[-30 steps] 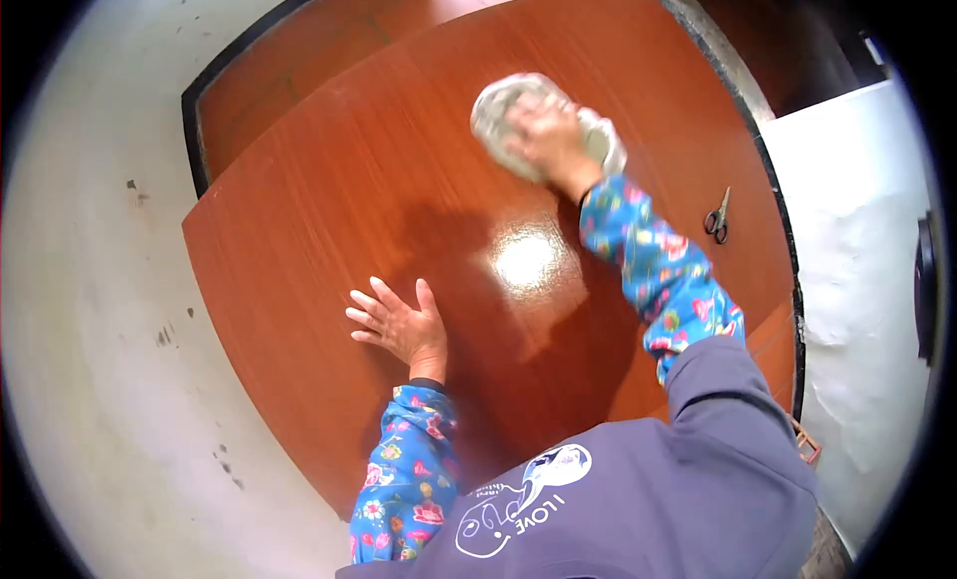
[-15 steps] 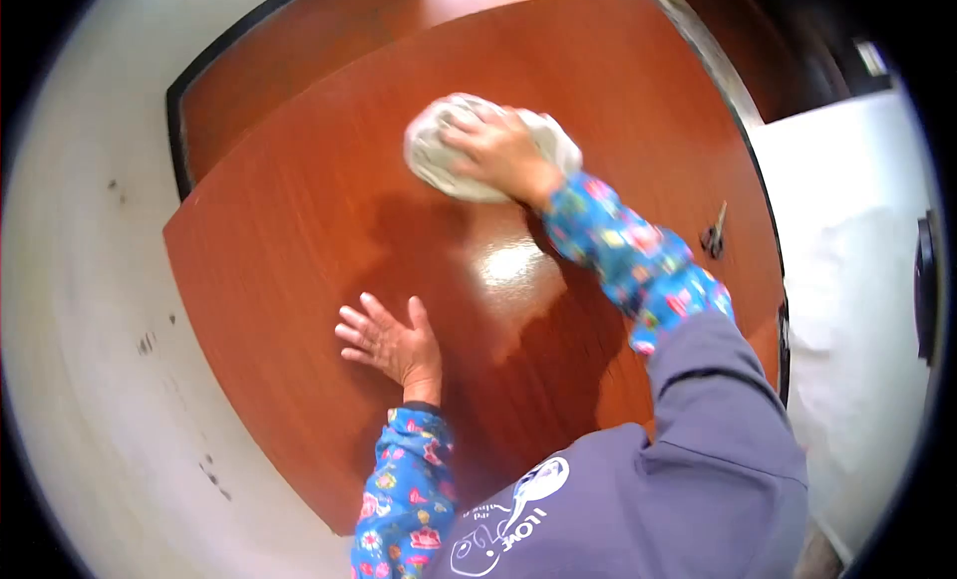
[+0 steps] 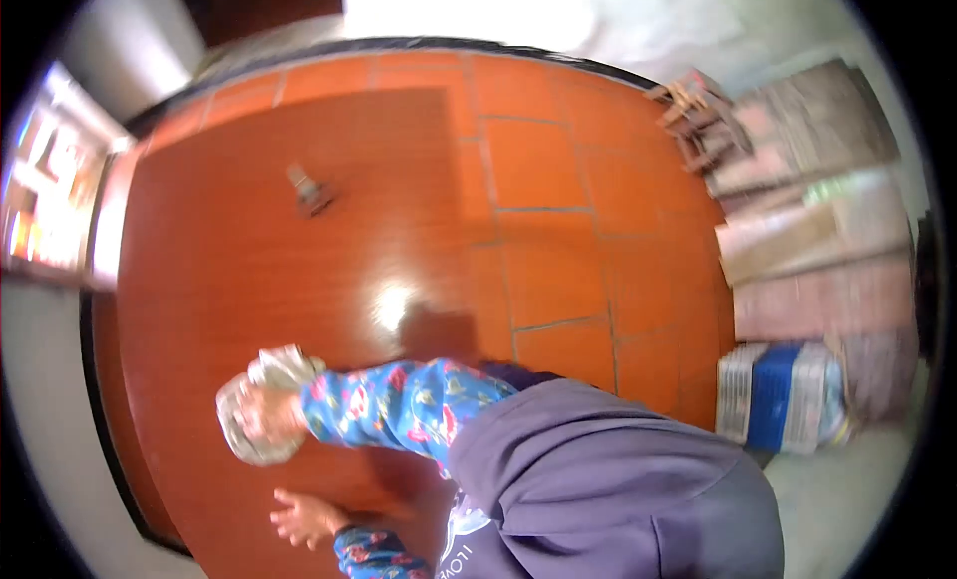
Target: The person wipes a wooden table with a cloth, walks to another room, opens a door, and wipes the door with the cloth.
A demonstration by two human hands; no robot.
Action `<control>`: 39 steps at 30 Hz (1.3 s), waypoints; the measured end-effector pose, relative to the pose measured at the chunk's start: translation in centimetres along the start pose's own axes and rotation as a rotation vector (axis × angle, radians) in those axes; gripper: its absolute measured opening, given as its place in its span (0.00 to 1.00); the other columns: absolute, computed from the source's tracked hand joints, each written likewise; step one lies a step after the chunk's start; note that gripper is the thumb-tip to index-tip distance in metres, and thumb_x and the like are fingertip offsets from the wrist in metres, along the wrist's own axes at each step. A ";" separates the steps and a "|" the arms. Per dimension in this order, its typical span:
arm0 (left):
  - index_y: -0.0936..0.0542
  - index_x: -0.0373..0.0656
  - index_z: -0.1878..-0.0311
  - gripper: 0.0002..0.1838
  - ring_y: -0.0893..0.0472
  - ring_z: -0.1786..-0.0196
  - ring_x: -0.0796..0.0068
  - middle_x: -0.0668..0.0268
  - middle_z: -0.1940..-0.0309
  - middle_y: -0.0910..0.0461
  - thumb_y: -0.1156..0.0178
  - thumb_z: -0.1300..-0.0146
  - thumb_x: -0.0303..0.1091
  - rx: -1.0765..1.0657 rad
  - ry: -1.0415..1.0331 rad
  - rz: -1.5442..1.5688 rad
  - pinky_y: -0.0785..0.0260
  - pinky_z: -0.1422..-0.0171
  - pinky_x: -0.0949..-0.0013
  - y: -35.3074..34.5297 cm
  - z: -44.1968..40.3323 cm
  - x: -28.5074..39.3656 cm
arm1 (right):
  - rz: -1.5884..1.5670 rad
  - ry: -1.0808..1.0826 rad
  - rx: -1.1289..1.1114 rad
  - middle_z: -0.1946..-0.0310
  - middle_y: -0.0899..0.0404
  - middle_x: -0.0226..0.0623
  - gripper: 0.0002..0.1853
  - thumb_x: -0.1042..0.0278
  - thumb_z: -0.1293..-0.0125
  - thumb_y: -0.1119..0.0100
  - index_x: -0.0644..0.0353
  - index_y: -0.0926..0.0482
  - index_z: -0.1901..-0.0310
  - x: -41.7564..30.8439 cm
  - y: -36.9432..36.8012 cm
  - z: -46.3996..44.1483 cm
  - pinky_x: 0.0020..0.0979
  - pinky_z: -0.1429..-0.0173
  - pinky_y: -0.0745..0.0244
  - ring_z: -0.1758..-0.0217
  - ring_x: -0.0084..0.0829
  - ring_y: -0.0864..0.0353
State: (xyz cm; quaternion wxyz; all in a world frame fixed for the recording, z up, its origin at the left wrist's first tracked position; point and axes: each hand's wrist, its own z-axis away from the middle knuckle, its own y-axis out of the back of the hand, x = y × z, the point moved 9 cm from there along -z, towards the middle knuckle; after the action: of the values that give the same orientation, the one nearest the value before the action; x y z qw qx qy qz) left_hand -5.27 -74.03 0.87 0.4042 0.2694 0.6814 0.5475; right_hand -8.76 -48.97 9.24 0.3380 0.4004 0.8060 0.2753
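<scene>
On the glossy reddish-brown tabletop lies a bunched whitish cloth. My right hand rests over the cloth, its fingers pressed on it and somewhat blurred. My left hand is open with spread fingers beside the cloth, near the lower part of the tabletop. It holds nothing, and whether it touches the surface I cannot tell. A pair of scissors lies farther up the tabletop, smeared by motion. Both forearms wear blue floral sleeves.
Orange floor tiles spread beyond the table's edge. A small wooden stool stands at the upper right, with flattened cardboard behind it. A blue-and-white striped bundle sits at the right. A bright window-like opening is at the left.
The view has swung to the right, bringing the tiled floor, stool and cardboard into sight. My right hand stays on the cloth, and my left hand remains open, now closer to it.
</scene>
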 end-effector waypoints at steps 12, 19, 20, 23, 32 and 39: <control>0.47 0.51 0.21 0.48 0.51 0.25 0.26 0.41 0.22 0.53 0.71 0.34 0.76 -0.110 -0.149 0.302 0.55 0.32 0.20 -4.8 -8.4 3.4 | 0.373 -0.483 -0.111 0.40 0.27 0.32 0.23 0.46 0.45 0.33 0.43 0.20 0.48 8.8 10.3 20.0 0.57 0.33 0.39 0.36 0.42 0.31; 0.47 0.48 0.21 0.48 0.50 0.24 0.28 0.40 0.23 0.51 0.70 0.33 0.75 -0.117 -0.100 0.287 0.53 0.31 0.22 -2.0 -6.0 3.0 | 0.552 -0.662 -0.066 0.37 0.29 0.32 0.24 0.45 0.41 0.36 0.41 0.21 0.45 10.2 13.4 21.4 0.57 0.35 0.38 0.33 0.43 0.34; 0.46 0.48 0.21 0.48 0.49 0.25 0.29 0.40 0.23 0.51 0.70 0.33 0.75 -0.106 -0.092 0.280 0.52 0.31 0.23 -1.9 -5.8 2.9 | 0.553 -0.660 -0.063 0.37 0.29 0.32 0.23 0.45 0.41 0.36 0.40 0.21 0.45 10.1 13.5 21.4 0.57 0.35 0.39 0.33 0.43 0.34; 0.43 0.47 0.23 0.47 0.47 0.26 0.29 0.40 0.24 0.49 0.67 0.33 0.74 -0.063 -0.085 0.283 0.48 0.33 0.22 -1.7 -5.8 3.0 | 0.526 -0.676 -0.069 0.34 0.29 0.33 0.24 0.44 0.40 0.38 0.42 0.21 0.43 10.4 13.1 21.8 0.57 0.33 0.42 0.33 0.44 0.34; 0.42 0.48 0.23 0.46 0.46 0.26 0.27 0.40 0.24 0.48 0.69 0.32 0.75 -0.048 -0.095 0.278 0.49 0.34 0.20 -2.3 -5.3 3.0 | 0.454 -0.695 -0.136 0.33 0.31 0.35 0.25 0.44 0.38 0.39 0.42 0.21 0.40 10.4 13.3 21.7 0.56 0.31 0.43 0.31 0.46 0.37; 0.40 0.48 0.25 0.45 0.44 0.28 0.27 0.38 0.26 0.47 0.68 0.32 0.74 -0.010 -0.087 0.281 0.47 0.35 0.22 -2.9 -5.7 2.9 | 0.417 -0.697 -0.175 0.33 0.31 0.35 0.24 0.44 0.38 0.39 0.42 0.21 0.41 10.9 12.7 21.8 0.56 0.32 0.42 0.31 0.46 0.36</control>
State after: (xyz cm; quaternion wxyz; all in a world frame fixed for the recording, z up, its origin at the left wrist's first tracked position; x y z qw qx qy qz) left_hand -11.37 -75.45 -2.19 0.3541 0.3833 0.6162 0.5899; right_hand 8.84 -29.43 1.24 0.5604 0.5940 0.5186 0.2533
